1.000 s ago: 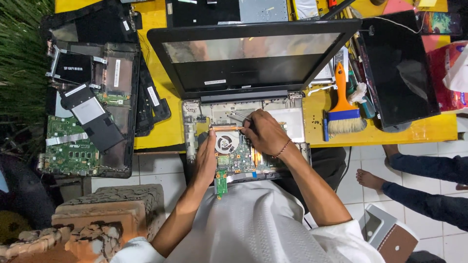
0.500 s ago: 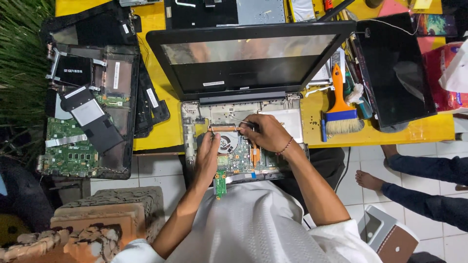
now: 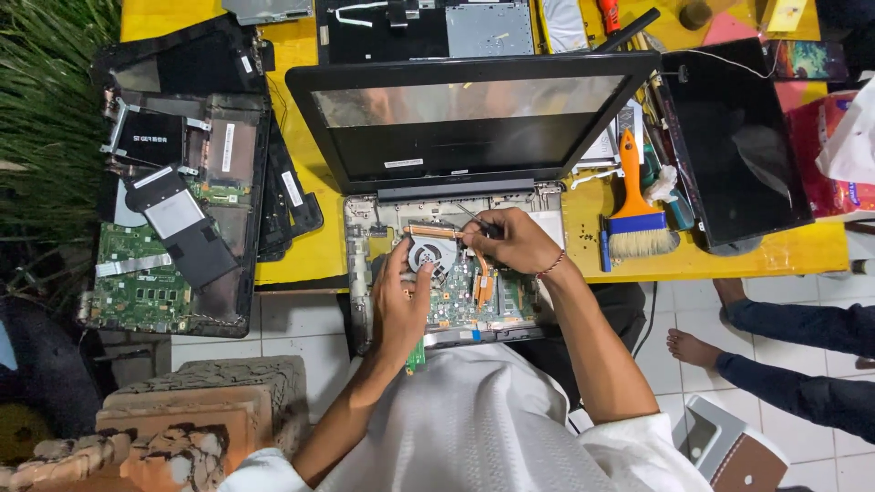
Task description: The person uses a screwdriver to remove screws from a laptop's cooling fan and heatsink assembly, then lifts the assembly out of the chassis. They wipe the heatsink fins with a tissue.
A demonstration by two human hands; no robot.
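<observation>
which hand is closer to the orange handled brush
Right. The right hand works inside the opened laptop, nearer the brush; the left hand sits farther off by the cooling fan.

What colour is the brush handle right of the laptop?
Orange, on the brush; head view shows it best.

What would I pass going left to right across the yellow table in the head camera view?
Dismantled laptop with a green circuit board → opened laptop, where the left hand touches the cooling fan and the right hand holds a thin tool → orange-handled brush → loose dark screen panel.
</observation>
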